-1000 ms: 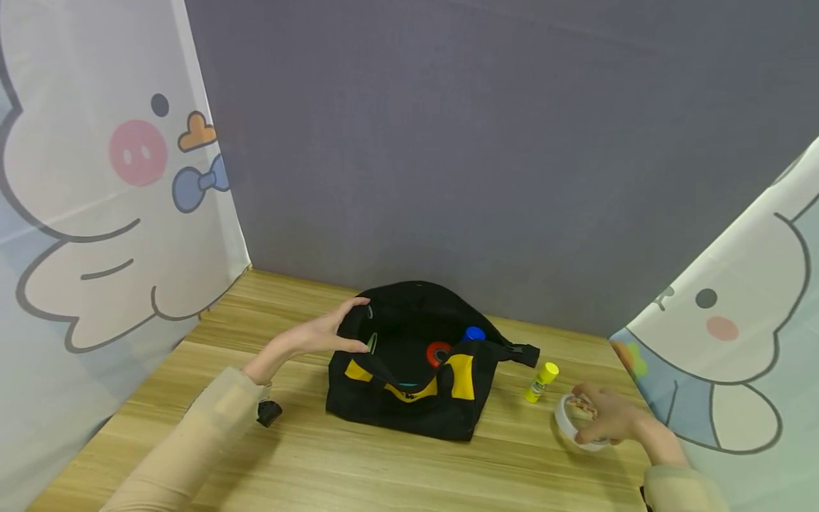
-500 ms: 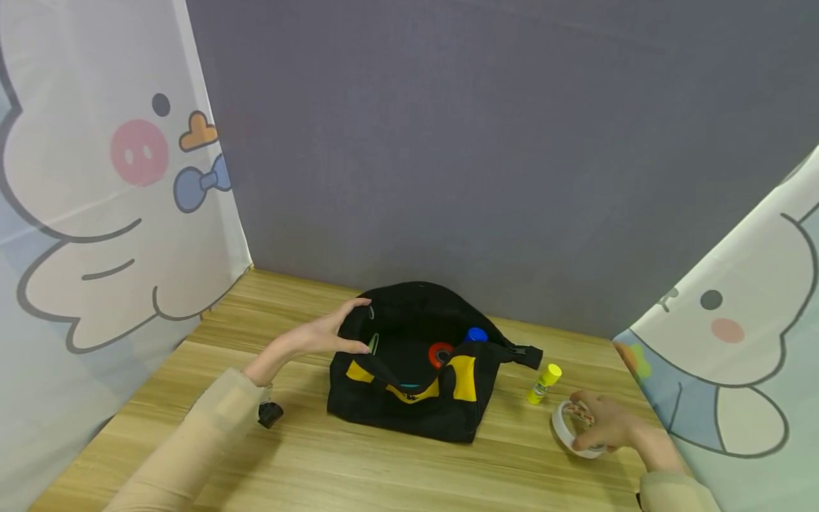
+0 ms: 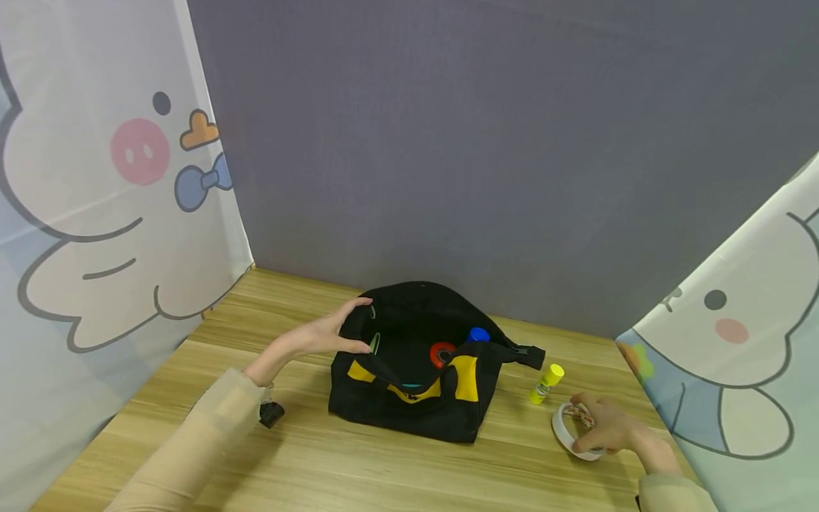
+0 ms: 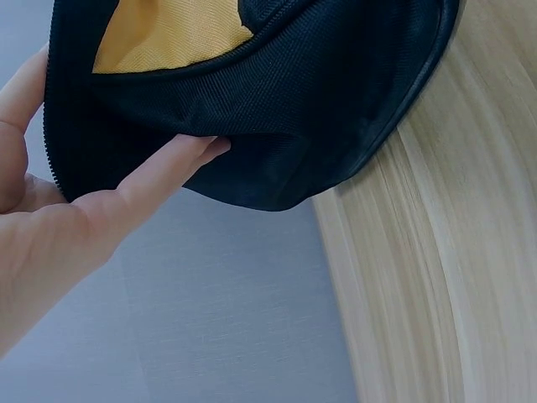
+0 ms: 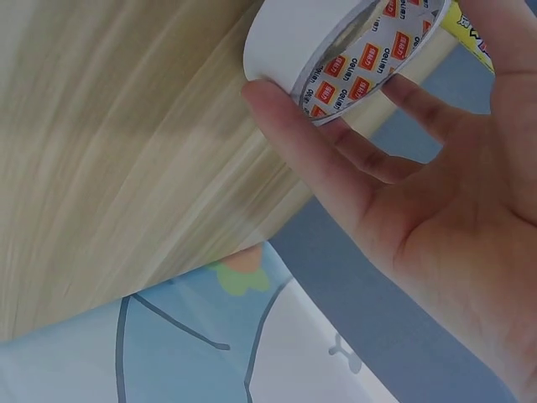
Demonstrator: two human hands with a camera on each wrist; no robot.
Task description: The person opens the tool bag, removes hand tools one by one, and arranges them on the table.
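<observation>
A black bag with yellow patches stands unzipped on the table. My left hand grips the left edge of its opening, thumb and fingers on either side of the cloth. Inside lie a red round thing and a blue-topped thing, both partly hidden. At the right, my right hand holds a roll of white tape by its rim. The right wrist view shows the printed core of the tape roll with fingertips against it.
A yellow glue stick stands between the bag and the tape roll. The bag's strap end with a buckle sticks out to the right. Another black piece lies by the left wrist. A grey cloth wall closes the back.
My right hand has closed in on the tape roll, which has shifted slightly towards me. The left hand stays on the bag's edge.
</observation>
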